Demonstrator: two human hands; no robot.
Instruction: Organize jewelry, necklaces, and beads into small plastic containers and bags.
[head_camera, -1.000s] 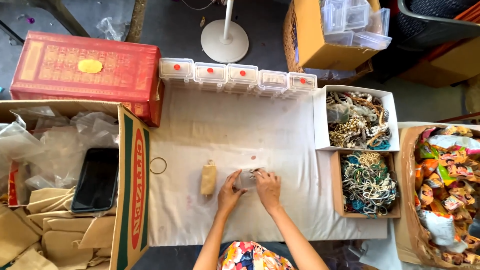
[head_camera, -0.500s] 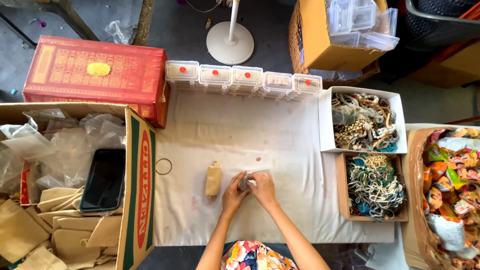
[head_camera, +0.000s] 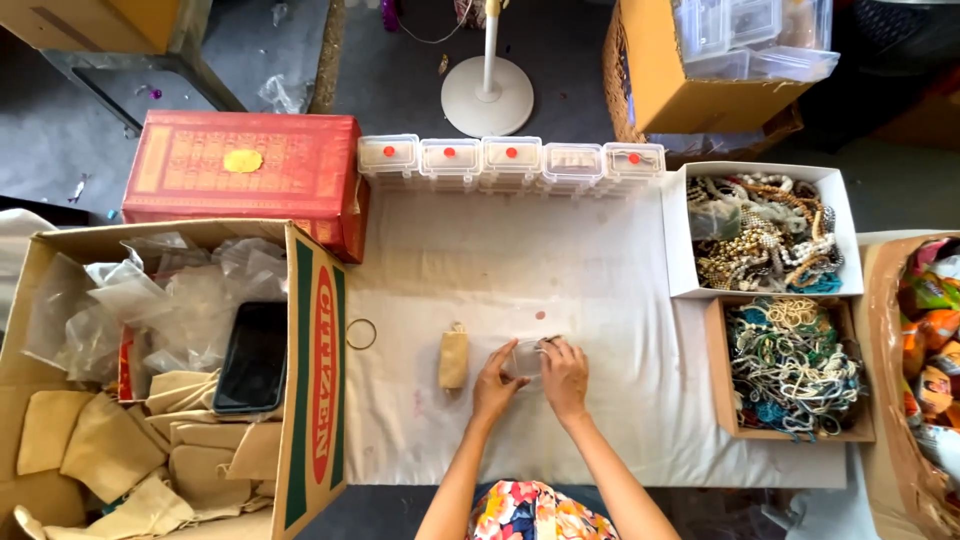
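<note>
Both hands meet at the middle of the white cloth (head_camera: 600, 300) that covers the table. The left hand (head_camera: 496, 380) and the right hand (head_camera: 566, 375) together grasp a small clear plastic case (head_camera: 526, 358), fingers curled round its edges from either side; what lies inside it is too small to tell. Just left of the left hand, apart from it, a small tan pouch (head_camera: 453, 358) lies flat on the cloth, and farther left a thin ring (head_camera: 361, 334) rests near the cloth's edge.

Along the far edge of the cloth runs a row of clear plastic boxes (head_camera: 510, 160), side by side, most with a red dot on the lid. To the right sit two open boxes — a white box (head_camera: 676, 240) heaped with beaded necklaces in gold, brown and teal, and below it a brown box (head_camera: 716, 400) full of tangled cords and strings of beads. Farther right a large carton (head_camera: 885, 400) holds bright, many-coloured packets.

On the left a big cardboard box (head_camera: 315, 400) with red and green print holds clear plastic bags, more tan pouches and a dark phone (head_camera: 250, 358). Behind it stands a shut red box (head_camera: 240, 175). Beyond the table, a yellow carton (head_camera: 660, 80) holds more clear plastic boxes.
</note>
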